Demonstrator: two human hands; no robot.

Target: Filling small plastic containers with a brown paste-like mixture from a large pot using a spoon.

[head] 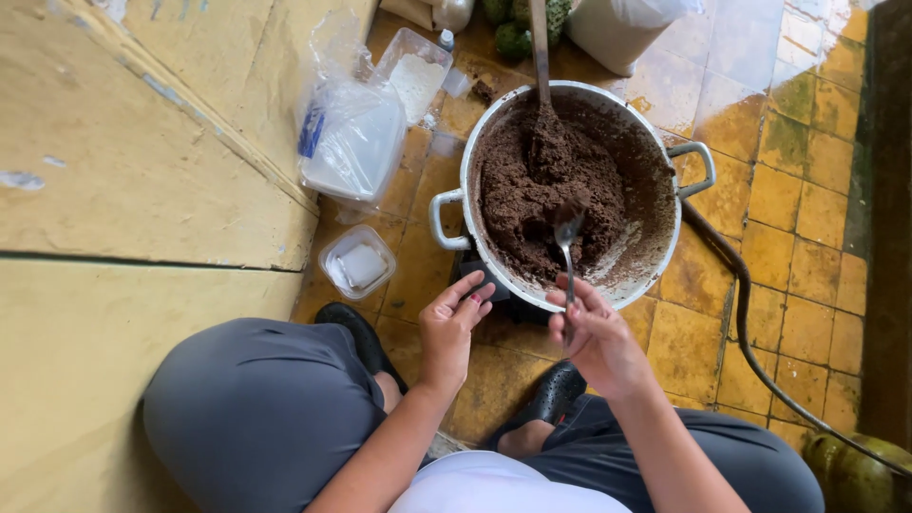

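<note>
Two hands worked over a large metal pot [665, 249] that stood on the tiled floor [807, 275], full of a dark brown mixture [541, 195]. The right hand [598, 337] was closed around a spoon [568, 249] whose bowl touched the mixture. The left hand [454, 323] was half open and empty, just beside the rim. A loaded spoon could drop crumbs on the floor if it tilted, and the long ladle [541, 66] leaning in the pot might slide.

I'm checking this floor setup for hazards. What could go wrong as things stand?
The large white two-handled metal pot sits on the tiled floor right by the feet, so a knee shift might tip it. The right hand has only a fingertip grip on the metal spoon; brown mixture could drop. The dark hose may snag.
</note>
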